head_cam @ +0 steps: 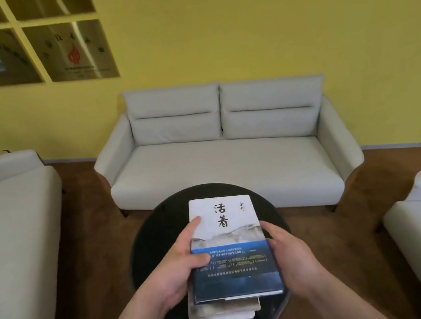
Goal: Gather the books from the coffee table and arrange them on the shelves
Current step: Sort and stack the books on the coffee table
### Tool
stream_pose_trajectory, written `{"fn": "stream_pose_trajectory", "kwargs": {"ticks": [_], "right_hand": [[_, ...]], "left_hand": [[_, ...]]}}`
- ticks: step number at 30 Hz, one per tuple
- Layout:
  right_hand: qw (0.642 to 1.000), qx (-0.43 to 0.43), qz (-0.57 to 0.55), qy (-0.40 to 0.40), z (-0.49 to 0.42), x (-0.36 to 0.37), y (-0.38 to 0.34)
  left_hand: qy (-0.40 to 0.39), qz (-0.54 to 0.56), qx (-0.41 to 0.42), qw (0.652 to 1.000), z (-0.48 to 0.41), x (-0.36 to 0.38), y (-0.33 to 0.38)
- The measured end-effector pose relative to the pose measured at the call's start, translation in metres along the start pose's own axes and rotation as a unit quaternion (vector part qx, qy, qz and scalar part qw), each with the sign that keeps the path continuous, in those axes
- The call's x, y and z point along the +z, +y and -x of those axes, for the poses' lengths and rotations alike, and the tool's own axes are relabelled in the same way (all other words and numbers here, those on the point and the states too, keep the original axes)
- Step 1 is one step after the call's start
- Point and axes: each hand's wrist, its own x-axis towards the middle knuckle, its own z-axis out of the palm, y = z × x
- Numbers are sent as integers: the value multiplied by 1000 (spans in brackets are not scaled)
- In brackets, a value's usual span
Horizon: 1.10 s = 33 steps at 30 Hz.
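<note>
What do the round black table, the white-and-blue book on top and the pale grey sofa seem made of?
Round black coffee table: hard dark top with faint sheen, perhaps glass or lacquered wood. White-and-blue book: paper, with a smooth printed jacket showing slight glare. Pale grey two-seat sofa: smooth upholstery, probably leather or imitation, softly creased, no visible weave.

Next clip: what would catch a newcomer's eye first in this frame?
The white-and-blue book at centre tops a stack on the round black table, with the left hand and right hand gripping its sides. Behind it, a pale grey sofa stands against a bright yellow wall.
</note>
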Motion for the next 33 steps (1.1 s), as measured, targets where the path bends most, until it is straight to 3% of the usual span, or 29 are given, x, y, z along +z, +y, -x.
{"fn": "stream_pose_trajectory", "kwargs": {"ticks": [2,4,7,10,14,16,18,23,33], "right_hand": [[999,20,37,24,-10,15,16],[982,-10,174,66,-19,25,33],[955,-50,278,86,-35,30,47],[939,-38,326,105,-48,34,58],[925,-16,354,138,-57,28,72],[937,-15,324,131,-61,25,73],[960,3,252,124,-66,26,70],[987,86,79,113,-69,27,73],[983,109,111,94,-74,26,73]], "left_hand": [[2,-120,47,992,-7,-4,-8],[31,-227,67,971,-16,-8,-19],[144,-368,59,917,-34,-18,-33],[176,-454,29,873,-47,-33,-42],[113,-373,43,920,-57,-44,-57],[61,-248,37,966,-58,-44,-60],[37,-134,6,990,-61,-42,-60],[46,37,-62,996,-78,-44,-62],[67,61,-92,992,-91,-51,-86]]}}
